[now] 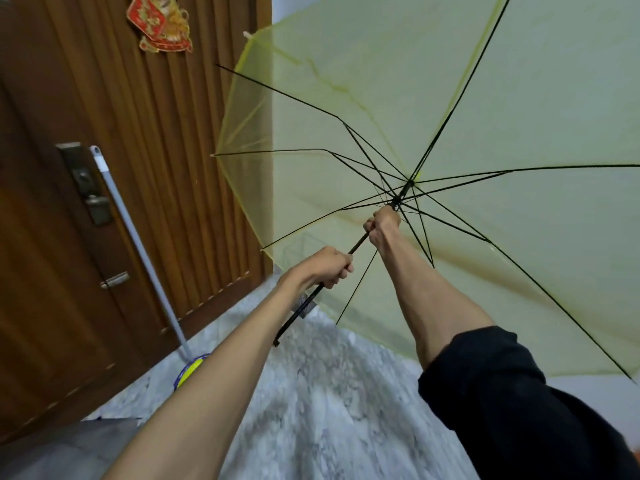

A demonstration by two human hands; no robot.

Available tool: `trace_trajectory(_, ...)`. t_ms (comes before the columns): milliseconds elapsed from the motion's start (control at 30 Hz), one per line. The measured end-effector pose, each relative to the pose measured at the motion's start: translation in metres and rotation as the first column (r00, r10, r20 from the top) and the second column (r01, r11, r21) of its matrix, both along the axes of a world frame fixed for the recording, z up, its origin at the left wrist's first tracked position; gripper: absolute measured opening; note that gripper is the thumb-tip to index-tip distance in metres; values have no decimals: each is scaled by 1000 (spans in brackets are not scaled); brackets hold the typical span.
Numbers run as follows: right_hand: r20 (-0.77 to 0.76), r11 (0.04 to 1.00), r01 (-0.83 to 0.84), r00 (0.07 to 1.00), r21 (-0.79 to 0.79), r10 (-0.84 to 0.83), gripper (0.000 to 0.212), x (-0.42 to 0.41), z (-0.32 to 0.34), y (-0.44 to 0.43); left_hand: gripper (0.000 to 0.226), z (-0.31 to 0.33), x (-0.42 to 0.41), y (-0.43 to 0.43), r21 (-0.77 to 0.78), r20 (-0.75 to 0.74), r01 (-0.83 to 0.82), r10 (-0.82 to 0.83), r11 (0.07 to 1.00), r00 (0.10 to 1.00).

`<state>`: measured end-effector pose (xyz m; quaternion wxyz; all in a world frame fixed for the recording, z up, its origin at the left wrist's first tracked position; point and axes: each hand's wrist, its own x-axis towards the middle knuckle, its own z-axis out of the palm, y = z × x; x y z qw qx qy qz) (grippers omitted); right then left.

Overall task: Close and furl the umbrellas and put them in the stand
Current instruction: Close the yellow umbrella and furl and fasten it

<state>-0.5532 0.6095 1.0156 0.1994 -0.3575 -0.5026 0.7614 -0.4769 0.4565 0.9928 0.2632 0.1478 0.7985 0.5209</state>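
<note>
A see-through yellow-green umbrella (433, 98) is fully open in front of me, its black ribs spread and its canopy filling the upper right. Its black shaft (358, 244) runs down to the left. My left hand (329, 266) is shut around the lower shaft, near the handle end. My right hand (382, 225) grips the shaft higher up, just below the runner (398, 199) where the ribs meet. No stand is in view.
A brown wooden door (121, 168) with a metal lock and handle stands at the left, a red ornament (161, 24) hanging on it. A grey mop pole (138, 244) leans against the door. The floor (329, 393) is pale marble. A white wall lies behind the canopy.
</note>
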Motion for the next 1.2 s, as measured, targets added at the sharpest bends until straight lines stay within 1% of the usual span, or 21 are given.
trace_trajectory(67,12,1000,20,1000,18,-20,30,-2,2,3,24,-1,1,-13,-11,35,22,-22,1000,999)
trace_trajectory(100,11,1000,17,1000,21,-17,29,-3,2,3,23,-2,0,-17,-11,22,11,-11,1000,1000)
trace_trajectory(233,-8,999,-47,999,23,47,30,-7,1,-8,30,-8,-9,-26,-25,-141,-120,116,992,983)
trace_trajectory(300,-33,997,-79,996,9,79,31,-8,-1,-11,31,-12,-10,-30,-36,-197,-145,136,989,971)
trace_trajectory(400,-59,992,-125,991,-36,123,22,-6,-9,-18,22,-22,-15,-34,-53,-268,-162,142,985,953)
trace_trajectory(467,-64,982,-177,983,-62,173,21,-4,-17,-26,20,-28,-21,-29,-74,-308,-178,147,981,940)
trace_trajectory(567,-62,961,-261,965,-94,256,29,3,-29,-35,23,-33,-30,-15,-87,-287,-201,169,976,943)
trace_trajectory(700,-84,946,-293,955,-139,283,34,9,-46,-38,22,-34,-42,6,-148,-274,-206,160,967,948)
trace_trajectory(767,-72,948,-300,953,-103,294,37,7,-51,-35,28,-34,-46,21,-144,-256,-221,179,965,950)
trace_trajectory(867,-21,958,-283,959,-51,282,36,-5,-53,-13,28,-39,-50,50,-144,-246,-196,157,970,957)
trace_trajectory(967,21,963,-265,964,-55,267,37,-21,-57,14,25,-41,-59,74,-153,-233,-141,103,978,967)
trace_trajectory(1033,21,964,-260,965,-57,262,37,-36,-62,30,26,-38,-67,89,-160,-222,-128,91,979,971)
trace_trajectory(1133,16,975,-219,975,-49,220,33,-59,-69,54,18,-39,-78,106,-198,-177,-95,60,975,982)
trace_trajectory(1200,32,981,-188,981,-50,190,32,-72,-72,71,24,-43,-85,114,-240,-143,-75,41,968,989)
